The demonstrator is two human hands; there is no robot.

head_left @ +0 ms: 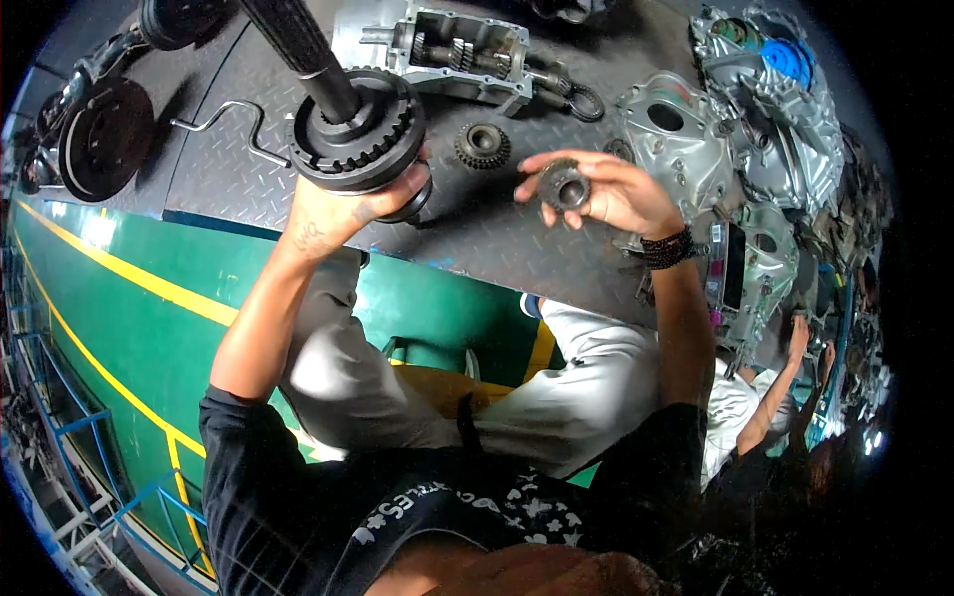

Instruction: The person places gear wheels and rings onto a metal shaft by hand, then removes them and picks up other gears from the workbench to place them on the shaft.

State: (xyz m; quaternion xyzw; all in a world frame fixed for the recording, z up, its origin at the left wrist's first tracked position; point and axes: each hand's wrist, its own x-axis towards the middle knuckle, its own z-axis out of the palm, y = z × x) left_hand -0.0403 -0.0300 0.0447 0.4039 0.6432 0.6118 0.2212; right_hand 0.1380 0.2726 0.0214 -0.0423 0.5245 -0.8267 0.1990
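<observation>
My left hand [333, 214] grips a dark transmission shaft [363, 129] from below, around its lower end. The shaft carries a wide toothed ring, and its splined length rises toward the top of the view. In my right hand [631, 194] is a small toothed gear [564, 186], held by the fingers with its central hole showing. Both hands are over the near edge of the steel bench [234, 174]. Between them, a little farther away, another gear [483, 146] lies flat on the bench.
A gearbox housing [462, 55] with gears inside lies at the back. On the left are a bent metal rod [253, 129] and a dark round drum [106, 139]. Silvery castings [676, 139] crowd the right side. A co-worker's hand [798, 341] reaches in at far right.
</observation>
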